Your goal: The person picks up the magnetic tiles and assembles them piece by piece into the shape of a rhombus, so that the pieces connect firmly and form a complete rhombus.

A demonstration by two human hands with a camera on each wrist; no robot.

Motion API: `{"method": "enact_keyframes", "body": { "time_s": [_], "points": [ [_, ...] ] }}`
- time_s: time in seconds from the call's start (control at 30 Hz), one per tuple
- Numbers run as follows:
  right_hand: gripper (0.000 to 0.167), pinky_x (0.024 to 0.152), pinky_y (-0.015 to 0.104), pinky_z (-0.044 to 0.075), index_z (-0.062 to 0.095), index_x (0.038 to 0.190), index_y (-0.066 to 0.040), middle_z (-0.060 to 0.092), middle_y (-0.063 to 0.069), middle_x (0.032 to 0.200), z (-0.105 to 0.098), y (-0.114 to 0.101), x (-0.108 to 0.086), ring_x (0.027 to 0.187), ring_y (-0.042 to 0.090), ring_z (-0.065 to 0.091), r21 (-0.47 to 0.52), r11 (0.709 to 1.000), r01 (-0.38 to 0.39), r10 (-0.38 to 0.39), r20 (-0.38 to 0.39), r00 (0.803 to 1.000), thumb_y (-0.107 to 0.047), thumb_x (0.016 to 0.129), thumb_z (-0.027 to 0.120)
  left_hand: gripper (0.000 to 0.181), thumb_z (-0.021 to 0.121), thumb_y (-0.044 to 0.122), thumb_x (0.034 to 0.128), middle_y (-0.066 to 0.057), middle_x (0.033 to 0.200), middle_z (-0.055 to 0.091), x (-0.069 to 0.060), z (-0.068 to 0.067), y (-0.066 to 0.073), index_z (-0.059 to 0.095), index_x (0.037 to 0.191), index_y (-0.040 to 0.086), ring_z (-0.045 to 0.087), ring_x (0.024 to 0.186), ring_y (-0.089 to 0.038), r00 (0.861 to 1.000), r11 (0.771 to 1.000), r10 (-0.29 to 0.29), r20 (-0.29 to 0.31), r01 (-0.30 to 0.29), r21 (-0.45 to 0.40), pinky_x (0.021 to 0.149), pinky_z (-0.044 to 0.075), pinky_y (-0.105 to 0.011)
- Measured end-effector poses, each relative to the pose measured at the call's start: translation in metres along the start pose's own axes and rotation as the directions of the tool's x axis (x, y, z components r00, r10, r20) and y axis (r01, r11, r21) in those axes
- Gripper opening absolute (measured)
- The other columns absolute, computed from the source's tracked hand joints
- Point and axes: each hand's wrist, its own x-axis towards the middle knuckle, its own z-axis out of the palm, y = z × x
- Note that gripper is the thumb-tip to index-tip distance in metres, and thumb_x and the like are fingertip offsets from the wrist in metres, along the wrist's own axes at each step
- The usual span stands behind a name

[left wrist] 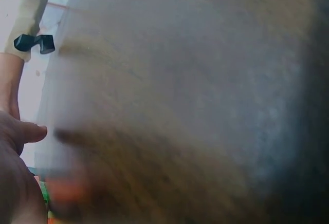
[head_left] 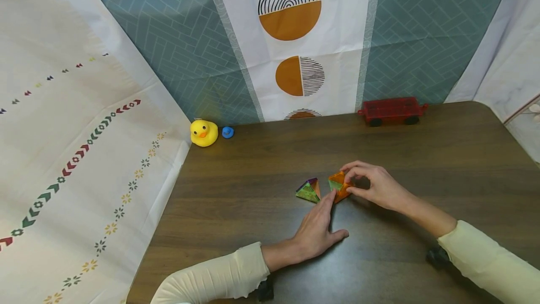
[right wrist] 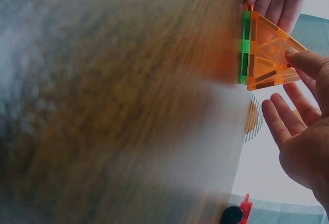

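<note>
Right grip (head_left: 381,186) pinches orange tiles (right wrist: 267,49), likely unfinished, left grip (head_left: 315,233) straight-fingered against them; green tiles (head_left: 308,193) nearer the worktop's (head_left: 236,177) left edge look joined.

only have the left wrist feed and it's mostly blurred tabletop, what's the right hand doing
Observer: The right hand is pinching an orange piece with its thumb and fingers, seen in the head and right wrist views.
Operator: any other pieces nearby
Observer: Yes, the head view shows a green and purple piece on the table, just left of the left hand's fingertips; I can't tell whether they touch.
Operator: and at the back of the table
Observer: A red wagon stands near the back edge, toward the right.
</note>
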Motion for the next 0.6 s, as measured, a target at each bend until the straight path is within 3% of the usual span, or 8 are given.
{"method": "enact_keyframes", "body": {
  "time_s": [0.1, 0.37, 0.6],
  "points": [
    [0.036, 0.090, 0.051, 0.059, 0.073, 0.097, -0.022, 0.071, 0.005, 0.129, 0.000, 0.000, 0.000, 0.115, 0.028, 0.070, 0.010, 1.000, 0.008, -0.008, 0.000, 1.000, 0.005, 0.081, 0.090, 0.100, 0.086, 0.035, 0.0924, -0.014, 0.166, 0.042, 0.001, -0.001, 0.001, 0.027, 0.166, 0.002, 0.046, 0.148, -0.024, 1.000, 1.000, 0.000, -0.021, -0.001, -0.024, 0.116, 0.045, -0.041],
    [0.036, 0.092, 0.053, 0.059, 0.073, 0.097, -0.021, 0.071, 0.007, 0.129, -0.001, -0.002, 0.000, 0.115, 0.029, 0.070, 0.019, 1.000, 0.001, -0.001, 0.009, 1.000, 0.006, 0.080, 0.090, 0.078, 0.083, 0.025, 0.0963, -0.011, 0.156, 0.051, 0.011, -0.006, 0.001, 0.038, 0.157, 0.008, 0.054, 0.139, -0.022, 0.988, 0.993, 0.044, -0.146, -0.060, -0.102, 0.112, 0.048, -0.040],
    [0.036, 0.094, 0.055, 0.058, 0.073, 0.098, -0.021, 0.071, 0.008, 0.130, -0.001, -0.002, -0.001, 0.115, 0.031, 0.070, 0.033, 0.999, -0.021, 0.021, 0.022, 1.000, 0.006, 0.080, 0.090, 0.058, 0.080, 0.017, 0.0978, -0.010, 0.139, 0.059, 0.023, -0.008, 0.002, 0.047, 0.144, 0.006, 0.064, 0.121, -0.021, 0.978, 0.995, 0.039, -0.206, -0.057, -0.082, 0.100, 0.053, -0.025]
  ]
}}
